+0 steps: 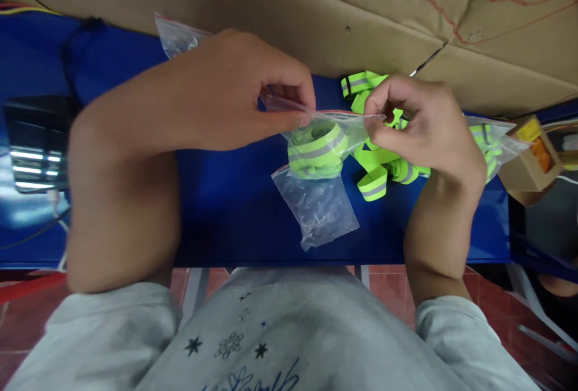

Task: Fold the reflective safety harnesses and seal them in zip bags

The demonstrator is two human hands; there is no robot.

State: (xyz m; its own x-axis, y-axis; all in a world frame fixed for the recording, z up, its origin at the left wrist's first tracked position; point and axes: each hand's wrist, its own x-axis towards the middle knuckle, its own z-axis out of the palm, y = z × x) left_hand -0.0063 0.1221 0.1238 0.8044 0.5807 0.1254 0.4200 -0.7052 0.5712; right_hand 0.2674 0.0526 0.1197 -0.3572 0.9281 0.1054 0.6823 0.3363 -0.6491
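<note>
A clear zip bag (359, 132) with a red line along its top is stretched between my two hands. Inside it sits a rolled yellow-green reflective strap (316, 150) with a grey stripe. My left hand (271, 87) pinches the bag's top edge at the left, thumb against fingers. The other end of that edge is pinched by my right hand (413, 120). Below the strap, a flat clear zip bag (320, 210) lies on the blue table (226, 210). Loose reflective straps (372, 183) are heaped beside and behind my right hand.
Another clear bag (178, 38) lies behind my left forearm. Right of my right wrist is a bag with a strap (490, 144), beside an open cardboard box (526, 159). A black device (36, 144) with cables stands at the left. Brown cardboard (316, 11) borders the table's back.
</note>
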